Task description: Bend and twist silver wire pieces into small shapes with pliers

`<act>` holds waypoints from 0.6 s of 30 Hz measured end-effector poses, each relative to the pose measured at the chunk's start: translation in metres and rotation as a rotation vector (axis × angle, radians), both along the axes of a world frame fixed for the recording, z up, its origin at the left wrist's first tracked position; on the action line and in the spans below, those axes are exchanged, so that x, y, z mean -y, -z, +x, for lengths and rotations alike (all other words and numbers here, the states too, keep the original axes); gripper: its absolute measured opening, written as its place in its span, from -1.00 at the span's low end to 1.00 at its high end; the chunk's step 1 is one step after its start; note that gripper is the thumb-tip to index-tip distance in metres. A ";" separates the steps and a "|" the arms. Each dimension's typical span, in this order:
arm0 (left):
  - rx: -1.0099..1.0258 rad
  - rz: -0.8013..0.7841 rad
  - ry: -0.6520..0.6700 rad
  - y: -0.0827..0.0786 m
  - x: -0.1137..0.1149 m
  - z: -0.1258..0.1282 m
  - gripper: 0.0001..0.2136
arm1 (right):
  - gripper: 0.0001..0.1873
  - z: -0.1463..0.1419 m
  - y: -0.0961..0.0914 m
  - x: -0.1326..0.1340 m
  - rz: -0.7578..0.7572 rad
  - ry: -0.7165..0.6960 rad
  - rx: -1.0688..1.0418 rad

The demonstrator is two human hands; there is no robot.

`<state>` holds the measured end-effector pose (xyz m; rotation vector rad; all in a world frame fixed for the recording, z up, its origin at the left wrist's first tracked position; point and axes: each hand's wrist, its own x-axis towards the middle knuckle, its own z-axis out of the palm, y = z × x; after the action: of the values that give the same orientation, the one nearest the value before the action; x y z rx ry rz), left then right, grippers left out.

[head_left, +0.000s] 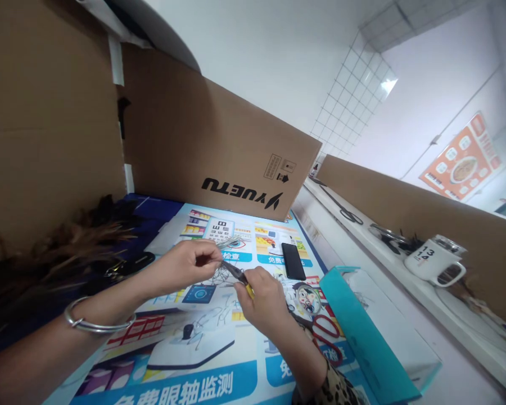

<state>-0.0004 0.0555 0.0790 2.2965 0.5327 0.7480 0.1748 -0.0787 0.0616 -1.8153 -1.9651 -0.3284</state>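
Note:
My right hand [263, 298] is wrapped round a pair of pliers [235, 272] with dark jaws and yellow handles. The jaws point left, and their tips meet the fingertips of my left hand [196, 261]. Those fingers are pinched together on something too small or hidden to make out. Thin loose wires [224, 277] lie tangled on the printed sheet [219, 368] beneath the hands. Just behind my left hand is a bundle of thin, shiny straight pieces [231, 242].
Right of my hands are a black phone [293, 261], a clear round roll [314, 301], red-handled scissors [326, 334] and a teal-and-white open box [369, 343]. A shelf with a white mug [430, 261] runs along the right. Cardboard [219, 140] walls the back; brown feathery material [76, 242] lies left.

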 end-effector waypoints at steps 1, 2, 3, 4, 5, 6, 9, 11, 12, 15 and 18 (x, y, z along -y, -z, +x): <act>-0.006 -0.011 0.003 0.002 -0.001 0.000 -0.91 | -0.84 0.000 0.002 -0.001 -0.005 -0.001 0.001; -0.013 -0.023 0.006 0.004 -0.003 0.001 -0.91 | -0.84 0.001 0.004 -0.002 -0.011 -0.003 0.001; -0.018 -0.037 0.011 0.005 -0.004 0.001 -0.91 | -0.84 0.001 0.006 -0.003 -0.017 -0.003 0.002; -0.021 -0.049 0.016 0.007 -0.005 0.002 -0.91 | -0.84 0.001 0.008 -0.004 -0.024 -0.003 0.003; -0.024 -0.059 0.023 0.008 -0.006 0.002 -0.91 | -0.84 0.001 0.009 -0.004 -0.030 -0.002 0.004; -0.026 -0.069 0.029 0.009 -0.007 0.003 -0.91 | -0.84 0.001 0.011 -0.005 -0.036 0.000 0.004; -0.031 -0.096 0.042 0.012 -0.009 0.004 -0.90 | -0.84 0.001 0.015 -0.007 -0.046 0.010 0.001; -0.038 -0.108 0.053 0.014 -0.011 0.005 -0.89 | -0.84 0.001 0.019 -0.007 -0.054 0.009 -0.005; -0.041 -0.113 0.059 0.015 -0.011 0.005 -0.89 | -0.84 0.001 0.021 -0.008 -0.059 0.005 -0.009; -0.057 -0.128 0.084 0.023 -0.016 0.006 -0.89 | -0.83 0.002 0.031 -0.010 -0.074 -0.008 -0.020; -0.068 -0.148 0.102 0.036 -0.022 0.007 -0.91 | -0.83 0.001 0.044 -0.012 -0.083 0.009 -0.040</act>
<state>0.0065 0.0777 0.0428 2.1996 0.4808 0.5644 0.1758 -0.0665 0.0174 -1.8675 -1.9705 -0.2151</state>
